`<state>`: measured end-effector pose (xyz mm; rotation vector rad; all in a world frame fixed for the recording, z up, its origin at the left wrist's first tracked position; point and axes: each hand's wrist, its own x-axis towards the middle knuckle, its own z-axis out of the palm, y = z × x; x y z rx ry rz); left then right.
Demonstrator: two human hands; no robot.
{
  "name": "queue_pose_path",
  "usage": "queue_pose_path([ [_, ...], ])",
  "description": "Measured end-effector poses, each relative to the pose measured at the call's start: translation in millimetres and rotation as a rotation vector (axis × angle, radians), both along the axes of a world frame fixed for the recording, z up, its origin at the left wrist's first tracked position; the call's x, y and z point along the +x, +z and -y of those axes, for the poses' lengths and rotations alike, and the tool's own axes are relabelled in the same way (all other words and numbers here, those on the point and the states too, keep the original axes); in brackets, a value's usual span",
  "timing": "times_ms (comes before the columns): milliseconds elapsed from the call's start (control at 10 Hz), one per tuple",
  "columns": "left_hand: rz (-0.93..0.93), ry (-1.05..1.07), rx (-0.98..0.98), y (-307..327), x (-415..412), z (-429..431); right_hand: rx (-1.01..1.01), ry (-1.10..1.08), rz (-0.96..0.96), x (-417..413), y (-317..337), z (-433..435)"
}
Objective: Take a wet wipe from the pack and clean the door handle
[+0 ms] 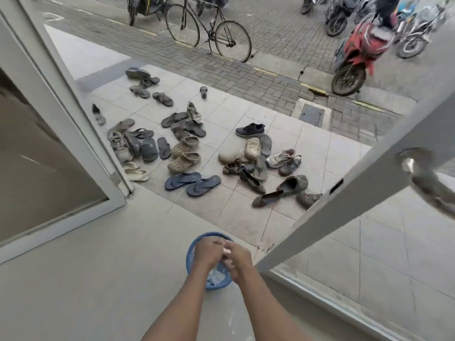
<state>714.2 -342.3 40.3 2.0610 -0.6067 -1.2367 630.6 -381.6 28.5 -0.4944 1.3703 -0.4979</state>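
My two hands meet above a small blue basket (190, 254) that stands on the floor at the lower middle. My right hand (238, 260) has its fingers curled and pinches a small pale piece, seemingly a wet wipe (227, 252). Right beside it, my left hand (208, 253) touches the right hand, and its fingertips are hidden. Something pale blue and white, crumpled (216, 278), lies inside the basket under my wrists. The metal door handle (423, 179) is blurred, on the open glass door's frame (369, 178) at the right. No pack can be made out clearly.
A second glass door (49, 134) stands open at the left. Several shoes and sandals (184, 153) are strewn over the tiled step outside. Beyond them are a bicycle (209, 33) and parked motorbikes (357, 52) on a paved street.
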Motion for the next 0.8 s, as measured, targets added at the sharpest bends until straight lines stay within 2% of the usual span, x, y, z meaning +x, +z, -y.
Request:
queue_pose_path([
  [100,-0.186,0.09,-0.008,-101,-2,-5,0.099,0.026,0.036,1,-96,1],
  [200,-0.289,0.264,-0.065,-190,-9,-10,0.174,0.043,0.096,5,-188,-4],
  [400,-0.233,0.28,-0.053,-282,-16,-16,0.239,-0.022,0.199,20,-277,-15],
  [500,-0.24,0.279,-0.015,-299,-12,-22,0.258,-0.07,0.203,17,-294,-19],
  [600,-0.283,0.278,-0.04,-299,-14,-23,0.193,-0.015,0.124,14,-290,-24],
  [700,-0.29,0.251,-0.062,-285,-13,-21,0.118,0.017,0.025,11,-270,-24],
  [800,-0.243,0.26,-0.057,-266,-12,-24,0.123,0.018,0.026,9,-248,-24],
])
